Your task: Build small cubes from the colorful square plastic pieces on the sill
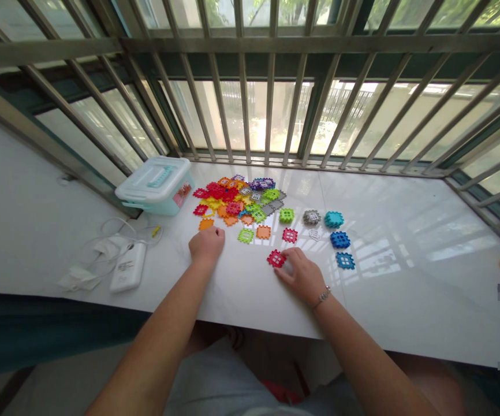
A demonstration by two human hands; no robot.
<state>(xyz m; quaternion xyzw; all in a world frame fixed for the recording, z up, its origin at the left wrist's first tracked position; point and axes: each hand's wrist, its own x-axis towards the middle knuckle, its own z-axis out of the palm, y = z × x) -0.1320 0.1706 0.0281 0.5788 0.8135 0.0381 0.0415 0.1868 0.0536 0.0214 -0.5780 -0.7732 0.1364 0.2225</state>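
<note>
Tile (271, 258), windowed and red, in right hand (304, 274)

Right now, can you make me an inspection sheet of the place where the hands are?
Surface: glossy white tabletop, showing reflections.
Things: colourful notched pieces in a pile; smaller groups, like the blue pieces, right of it; lidded box on its left.
Clutter: white block and white scraps, far left.
Hands: left hand curled near the pile, inside hidden; right hand has fingers on a red piece.
Cables: loose white cable near the block.
Surroundings: metal bars, windows, greenery outside.
</note>
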